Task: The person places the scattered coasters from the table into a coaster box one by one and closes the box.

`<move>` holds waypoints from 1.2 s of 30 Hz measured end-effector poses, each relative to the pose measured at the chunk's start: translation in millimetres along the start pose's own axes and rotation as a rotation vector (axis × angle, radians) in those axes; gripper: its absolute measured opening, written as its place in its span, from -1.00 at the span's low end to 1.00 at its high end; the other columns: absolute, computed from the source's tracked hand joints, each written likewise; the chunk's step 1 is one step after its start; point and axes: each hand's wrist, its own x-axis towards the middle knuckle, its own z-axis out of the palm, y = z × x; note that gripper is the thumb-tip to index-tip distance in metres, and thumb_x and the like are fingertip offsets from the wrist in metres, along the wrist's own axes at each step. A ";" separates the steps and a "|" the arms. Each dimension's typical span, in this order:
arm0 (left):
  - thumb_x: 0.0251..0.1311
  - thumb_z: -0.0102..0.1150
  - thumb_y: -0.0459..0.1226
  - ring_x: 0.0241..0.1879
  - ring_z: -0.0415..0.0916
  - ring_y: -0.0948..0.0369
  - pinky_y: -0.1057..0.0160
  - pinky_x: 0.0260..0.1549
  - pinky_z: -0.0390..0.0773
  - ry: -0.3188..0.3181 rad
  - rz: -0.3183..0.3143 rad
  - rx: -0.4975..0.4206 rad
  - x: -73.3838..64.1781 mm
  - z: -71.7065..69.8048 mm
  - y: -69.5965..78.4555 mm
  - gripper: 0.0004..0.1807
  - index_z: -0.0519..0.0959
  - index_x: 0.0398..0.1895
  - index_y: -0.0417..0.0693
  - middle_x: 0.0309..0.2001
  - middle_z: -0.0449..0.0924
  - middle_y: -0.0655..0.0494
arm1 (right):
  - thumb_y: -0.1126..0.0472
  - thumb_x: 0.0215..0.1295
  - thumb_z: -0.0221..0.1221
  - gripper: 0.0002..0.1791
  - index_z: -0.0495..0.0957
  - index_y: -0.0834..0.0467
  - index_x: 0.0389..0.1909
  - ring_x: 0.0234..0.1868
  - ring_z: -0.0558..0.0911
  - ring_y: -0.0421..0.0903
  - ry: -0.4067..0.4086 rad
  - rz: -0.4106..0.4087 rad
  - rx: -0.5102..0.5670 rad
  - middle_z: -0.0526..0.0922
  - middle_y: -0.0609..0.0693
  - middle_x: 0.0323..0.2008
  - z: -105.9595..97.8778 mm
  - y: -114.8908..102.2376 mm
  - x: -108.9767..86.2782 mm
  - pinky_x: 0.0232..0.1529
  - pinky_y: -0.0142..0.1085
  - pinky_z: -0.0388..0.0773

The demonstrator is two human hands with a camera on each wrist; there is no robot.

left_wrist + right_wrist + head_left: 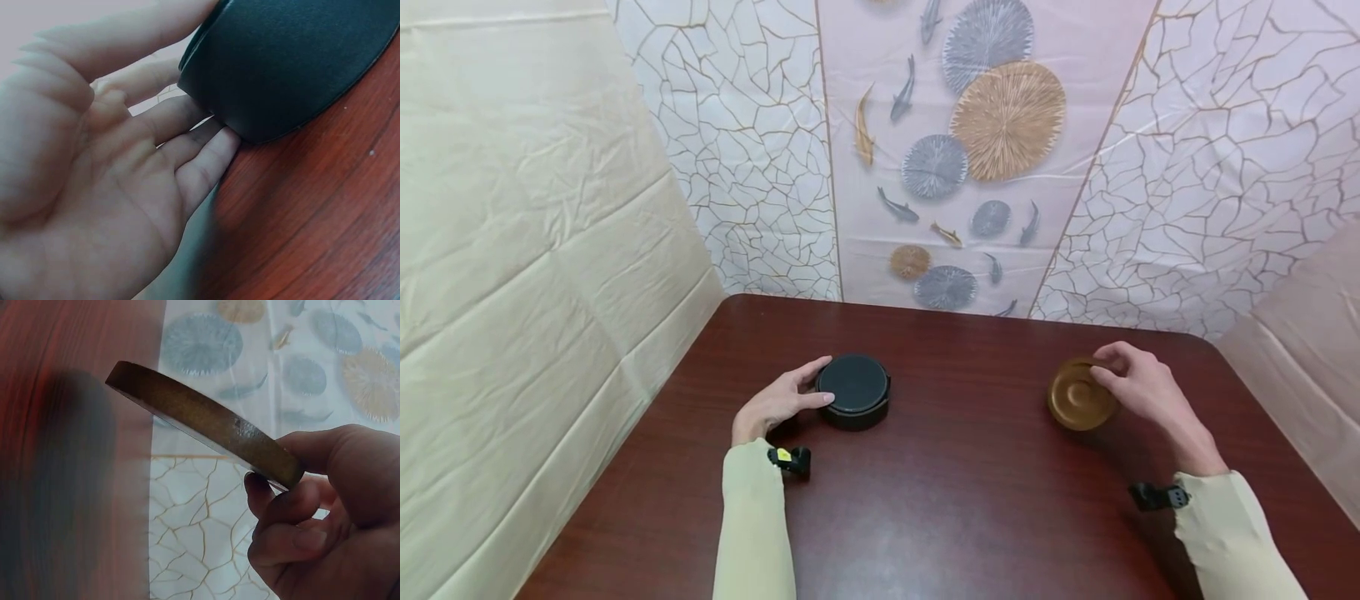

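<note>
A round black case [852,392] with a flat dark top sits on the table, left of centre. My left hand [782,404] grips its left side, thumb on the near side and fingers round the far side. In the left wrist view the case's smooth curved wall [281,75] shows, with fingertips reaching behind its lower edge. Over the right part of the table, a shallow round brown disc [1075,398] with concentric rings is tilted. Thumb and fingers of my right hand [1142,387] pinch it by its edge. The right wrist view shows the disc [194,412] edge-on, off the table.
The dark red-brown wooden table [940,500] has rounded far corners. Behind it hangs a patterned cloth [775,150] with fish and round leaf shapes. Plain cream cloth [535,250] lines the left side, and similar cloth hangs at right. Each wrist carries a small black camera [1157,497].
</note>
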 end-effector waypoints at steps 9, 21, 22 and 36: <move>0.20 0.33 -0.14 0.40 0.30 0.07 0.00 0.37 0.28 0.006 0.002 -0.005 -0.5 -0.2 1.0 -0.14 0.13 0.53 0.21 0.46 0.25 0.07 | -0.02 0.42 0.12 -0.59 0.46 0.21 0.08 -0.56 0.62 -0.12 -0.096 0.033 0.134 0.66 0.32 -0.11 2.1 -22.1 5.1 -0.55 -0.22 0.59; 0.20 0.33 -0.12 0.39 0.32 0.08 0.00 0.36 0.28 -0.001 0.005 -0.008 0.0 -1.2 -1.9 -0.12 0.11 0.54 0.24 0.48 0.22 0.10 | 0.07 0.43 0.11 -0.63 0.42 0.21 0.11 -0.63 0.64 0.02 -0.126 0.045 0.212 0.67 0.31 -0.14 18.0 -48.7 17.7 -0.62 -0.14 0.59; 0.20 0.33 -0.12 0.39 0.31 0.08 -0.01 0.36 0.28 -0.002 0.005 -0.008 -0.1 -1.0 -1.6 -0.12 0.10 0.54 0.23 0.48 0.21 0.10 | 0.08 0.44 0.10 -0.63 0.42 0.21 0.11 -0.63 0.65 0.03 -0.127 0.043 0.218 0.67 0.31 -0.14 19.7 -50.7 18.6 -0.62 -0.12 0.60; 0.18 0.34 -0.11 0.36 0.35 0.08 0.01 0.35 0.30 0.006 0.000 0.001 -0.7 0.1 -1.1 -0.13 0.13 0.53 0.25 0.45 0.26 0.09 | 0.14 0.45 0.08 -0.70 0.44 0.20 0.08 -0.65 0.64 -0.02 -0.095 0.001 0.307 0.69 0.24 -0.29 51.2 -74.6 31.8 -0.57 -0.09 0.62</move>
